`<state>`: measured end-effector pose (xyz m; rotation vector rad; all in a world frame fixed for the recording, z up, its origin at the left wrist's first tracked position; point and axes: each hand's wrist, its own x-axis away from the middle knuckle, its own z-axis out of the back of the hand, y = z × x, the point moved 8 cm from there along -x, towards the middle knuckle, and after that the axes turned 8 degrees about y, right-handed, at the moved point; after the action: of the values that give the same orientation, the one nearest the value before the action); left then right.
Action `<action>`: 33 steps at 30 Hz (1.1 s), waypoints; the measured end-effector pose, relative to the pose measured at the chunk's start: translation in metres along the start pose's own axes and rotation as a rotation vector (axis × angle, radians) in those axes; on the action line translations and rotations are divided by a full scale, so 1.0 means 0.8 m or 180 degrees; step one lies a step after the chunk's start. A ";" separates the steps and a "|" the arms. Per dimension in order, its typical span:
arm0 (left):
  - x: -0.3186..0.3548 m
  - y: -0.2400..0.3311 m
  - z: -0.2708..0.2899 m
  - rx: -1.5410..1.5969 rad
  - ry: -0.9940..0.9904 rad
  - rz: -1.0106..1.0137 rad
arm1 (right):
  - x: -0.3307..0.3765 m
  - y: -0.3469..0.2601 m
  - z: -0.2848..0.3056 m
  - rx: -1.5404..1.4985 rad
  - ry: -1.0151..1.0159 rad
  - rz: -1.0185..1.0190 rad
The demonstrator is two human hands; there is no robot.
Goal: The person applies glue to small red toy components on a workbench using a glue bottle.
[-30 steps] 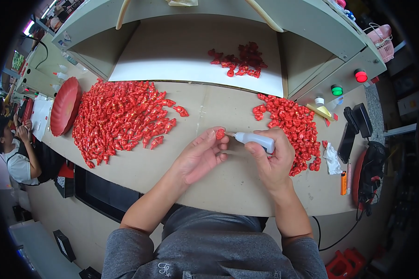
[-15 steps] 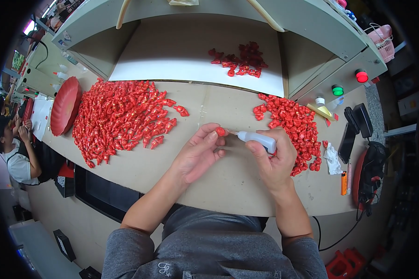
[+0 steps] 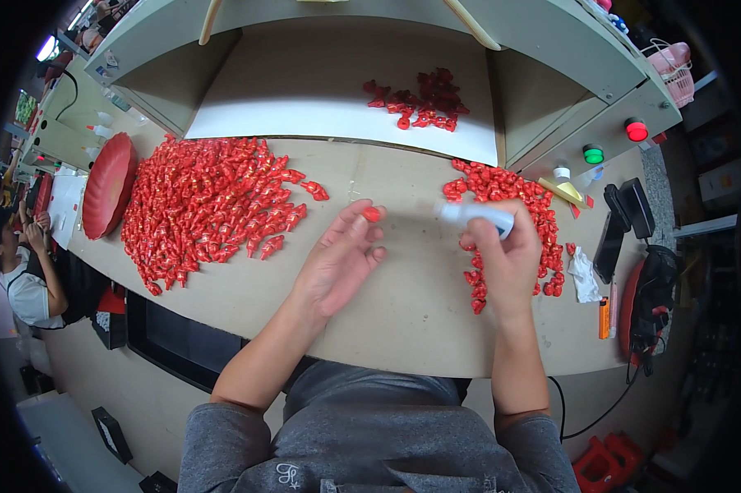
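Between the thumb and forefinger of my left hand (image 3: 343,256) is a small red piece (image 3: 372,214), too small to name. My right hand (image 3: 508,255) grips a white squeeze bottle (image 3: 481,217), its tip end smeared by motion and apart from the red piece. Under and beyond that hand lies a pile of small rounded red pieces (image 3: 502,182). A larger heap of longer red figures with gold marks (image 3: 206,209) spreads over the table (image 3: 403,329) on the left. More red pieces (image 3: 424,105) rest on a white sheet inside the open-fronted cabinet.
A red scalloped tray (image 3: 109,187) leans beside the left heap. The grey cabinet (image 3: 580,135) with red and green buttons stands at the back. On the right lie a crumpled tissue (image 3: 584,275), an orange lighter (image 3: 604,318) and a dark phone (image 3: 608,249). A person (image 3: 33,271) sits far left.
My right hand has moved right with the bottle, drawing its tip away from the red piece. My left hand still holds the piece, slightly further left and higher.
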<state>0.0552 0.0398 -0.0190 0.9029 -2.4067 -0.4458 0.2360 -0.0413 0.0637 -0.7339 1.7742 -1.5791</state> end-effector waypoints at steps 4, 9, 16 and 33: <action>-0.001 0.012 0.009 0.0176 0.0100 -0.0118 | -0.033 -0.004 0.011 0.0069 0.0192 -0.0243; 0.000 0.018 0.008 0.0291 0.0091 -0.0189 | -0.056 -0.009 0.000 0.2385 -0.0122 0.0121; 0.001 0.023 0.009 0.0372 0.0043 -0.0212 | -0.040 0.011 -0.049 0.3581 -0.0957 0.1230; 0.008 -0.001 -0.014 0.0304 -0.0435 0.0205 | 0.009 0.047 -0.077 -0.0046 -0.0848 -0.1010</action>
<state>0.0579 0.0335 -0.0081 0.8572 -2.5929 -0.3824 0.1837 -0.0033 0.0297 -1.2211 1.5310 -1.5797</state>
